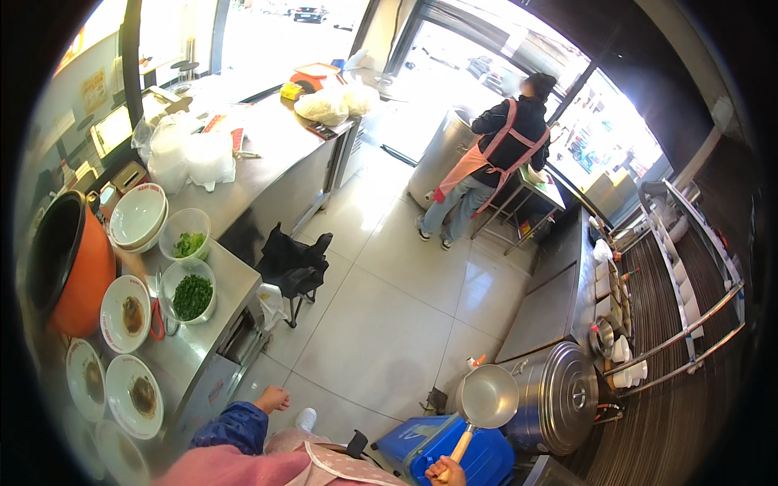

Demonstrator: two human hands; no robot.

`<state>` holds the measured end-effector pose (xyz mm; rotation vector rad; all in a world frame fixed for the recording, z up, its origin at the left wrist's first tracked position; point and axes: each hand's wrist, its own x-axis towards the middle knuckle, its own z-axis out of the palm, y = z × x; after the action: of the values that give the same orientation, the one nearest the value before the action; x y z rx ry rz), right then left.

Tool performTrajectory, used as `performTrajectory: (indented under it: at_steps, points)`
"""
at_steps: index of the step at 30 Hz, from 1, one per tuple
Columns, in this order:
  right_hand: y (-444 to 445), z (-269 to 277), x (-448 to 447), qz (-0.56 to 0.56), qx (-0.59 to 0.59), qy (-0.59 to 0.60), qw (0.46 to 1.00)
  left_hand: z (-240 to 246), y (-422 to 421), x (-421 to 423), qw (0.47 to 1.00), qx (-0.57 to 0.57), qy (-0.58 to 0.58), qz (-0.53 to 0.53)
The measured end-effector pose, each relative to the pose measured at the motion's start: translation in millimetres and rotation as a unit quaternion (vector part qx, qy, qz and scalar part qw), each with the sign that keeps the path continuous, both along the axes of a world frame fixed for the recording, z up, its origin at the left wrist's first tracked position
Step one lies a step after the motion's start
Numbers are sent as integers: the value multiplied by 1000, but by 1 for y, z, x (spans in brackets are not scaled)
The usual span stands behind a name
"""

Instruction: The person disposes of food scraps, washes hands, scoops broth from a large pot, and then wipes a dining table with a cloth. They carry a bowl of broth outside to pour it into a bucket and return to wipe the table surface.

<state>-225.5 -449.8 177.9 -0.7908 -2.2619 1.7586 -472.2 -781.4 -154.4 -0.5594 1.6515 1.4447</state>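
Observation:
My right hand (445, 471), low in the picture, grips the wooden handle of a metal saucepan (490, 397), held above a blue lidded bin. The pan's inside faces up and looks empty. My left hand (273, 399) hangs over the floor beside the steel counter, its fingers curled in and nothing visible in them. To its left, white bowls (125, 314) with brown seasoning stand on the counter (188, 349). Behind them are a clear tub of chopped greens (193, 297), another tub of leafy greens (189, 244) and stacked white bowls (138, 217).
A large lidded steel pot (568, 398) stands beside the blue bin (437, 449). A black folding stool (295, 264) is by the counter. A person in a pink apron (501, 152) stands at a tall steel vessel near the door. An orange pot (85, 279) sits far left.

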Motion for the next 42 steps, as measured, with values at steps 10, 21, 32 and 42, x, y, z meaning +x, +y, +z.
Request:
performTrajectory:
  at_steps: [10, 21, 32, 42]
  points:
    - [-8, 18, -18, 13, 31, 0, 999, -13, -1, 3, 999, 0, 7, 45]
    - [-13, 17, -15, -12, -8, -1, 1000, -10, -1, 3, 999, -8, 4, 37]
    - [-6, 3, 8, -28, -39, 20, 999, 1, 5, 7, 1000, -3, 3, 28]
    - [-4, 1, -8, 6, 2, -11, 1000, -1, -15, 6, 1000, -16, -9, 17]
